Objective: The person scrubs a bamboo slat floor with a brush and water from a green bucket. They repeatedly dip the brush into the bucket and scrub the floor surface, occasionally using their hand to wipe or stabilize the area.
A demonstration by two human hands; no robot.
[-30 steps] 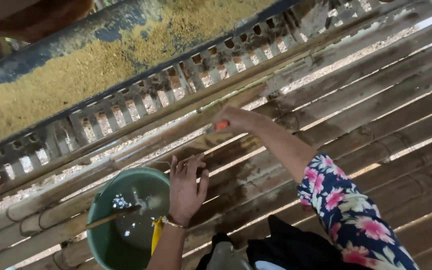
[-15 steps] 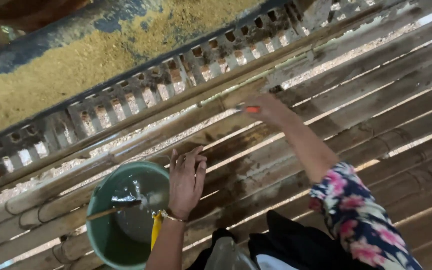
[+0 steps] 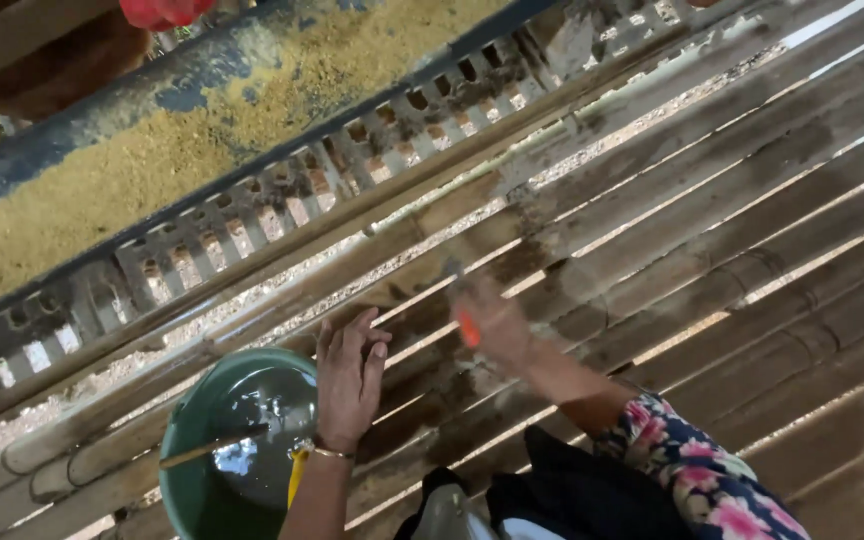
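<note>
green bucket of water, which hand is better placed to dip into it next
Left. The left hand rests open at the green bucket's rim, empty. The right hand is out over the bamboo slat floor, farther off, blurred, and gripping a small orange-handled tool.

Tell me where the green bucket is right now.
In the head view the green bucket sits at the lower left on the bamboo slat floor, holding water, its rim just left of the open left hand.

left hand [image 3: 347, 380]: flat, fingers spread, palm down | right hand [image 3: 492, 322]: blurred, arm extended, fingers curled
</note>
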